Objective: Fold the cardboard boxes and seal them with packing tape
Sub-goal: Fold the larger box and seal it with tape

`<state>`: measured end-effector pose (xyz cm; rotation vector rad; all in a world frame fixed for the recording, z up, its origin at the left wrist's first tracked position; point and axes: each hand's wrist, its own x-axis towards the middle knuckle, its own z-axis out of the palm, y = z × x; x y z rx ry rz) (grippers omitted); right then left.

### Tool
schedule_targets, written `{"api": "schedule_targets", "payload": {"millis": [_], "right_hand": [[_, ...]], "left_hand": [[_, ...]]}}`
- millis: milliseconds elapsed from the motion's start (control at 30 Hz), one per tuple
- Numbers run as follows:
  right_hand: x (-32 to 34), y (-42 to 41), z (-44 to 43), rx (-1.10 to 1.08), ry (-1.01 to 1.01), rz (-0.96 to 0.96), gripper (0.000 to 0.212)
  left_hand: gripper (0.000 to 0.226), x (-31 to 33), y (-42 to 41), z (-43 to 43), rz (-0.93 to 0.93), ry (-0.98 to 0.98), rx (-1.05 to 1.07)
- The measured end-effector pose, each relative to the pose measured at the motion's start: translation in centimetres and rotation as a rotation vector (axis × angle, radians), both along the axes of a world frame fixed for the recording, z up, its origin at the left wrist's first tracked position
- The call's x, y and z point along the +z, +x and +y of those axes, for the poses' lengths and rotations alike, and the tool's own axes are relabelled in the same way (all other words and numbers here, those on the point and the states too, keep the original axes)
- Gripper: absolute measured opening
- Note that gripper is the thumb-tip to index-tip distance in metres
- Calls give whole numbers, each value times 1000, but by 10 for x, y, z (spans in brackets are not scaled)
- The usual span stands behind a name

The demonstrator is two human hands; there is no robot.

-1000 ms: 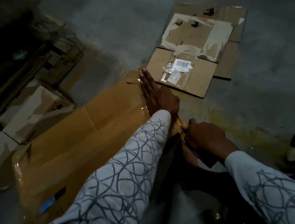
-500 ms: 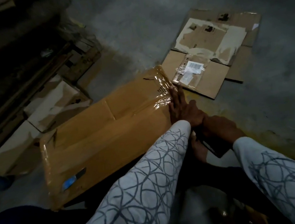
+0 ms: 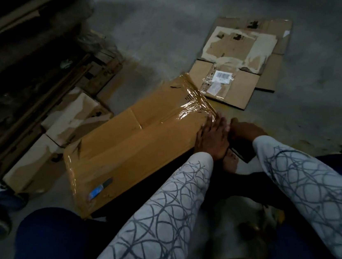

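"Two hands, both at the right end of the cardboard box (image 3: 129,147) in the head view, close together and nearly touching. The box lay on the floor (image 3: 175,32) in front of your knees."

"Your left hand (image 3: 212,137) lay flat with straight fingers, pressing the glossy packing tape (image 3: 195,107) at that end. Your right hand (image 3: 245,131) was curled, knuckles up, just beside it over a dark object (image 3: 242,153). I couldn't tell whether you gripped it, or what it was."

"The tape was my worry. It looked wrinkled where it crossed the top. I judged that a hurried rub would have locked the creases in rather than flattened them, and the seal could have lifted."

"And if that dark thing was the roll or a cutter, a tug away while your palm pressed lightly would likely have peeled the strip back or torn it crooked. Your left fingers lay right beside it too, so you risked a nick."

"The flattened cardboard (image 3: 241,64) lay just beyond that end. If you had dragged the box, it could have snagged there."
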<state>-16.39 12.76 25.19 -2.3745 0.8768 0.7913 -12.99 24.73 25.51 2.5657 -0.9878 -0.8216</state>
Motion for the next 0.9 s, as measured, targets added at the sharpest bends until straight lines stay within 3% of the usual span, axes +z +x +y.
{"api": "schedule_targets", "payload": {"millis": [267,400,467,633,733,900], "right_hand": [[-2,-8,9,-119,104,-45,55],[11,-15,18,-150,105,-98,52],[10,-18,23,-180,31,-150,62],[17,-30,78,-130,-169,-280,69],[20,-25,129,0,-253,-357,70],[22,-7,228,273,-174,-466,64]], "left_hand": [[56,0,-34,31,-61,-7,-42],[60,0,-38,45,-167,110,-240],[57,6,-34,61,-194,77,-274],[41,40,-28,132,-94,-162,4],[39,52,-19,189,-132,-143,59],[35,58,-19,283,-326,-35,142]]}}
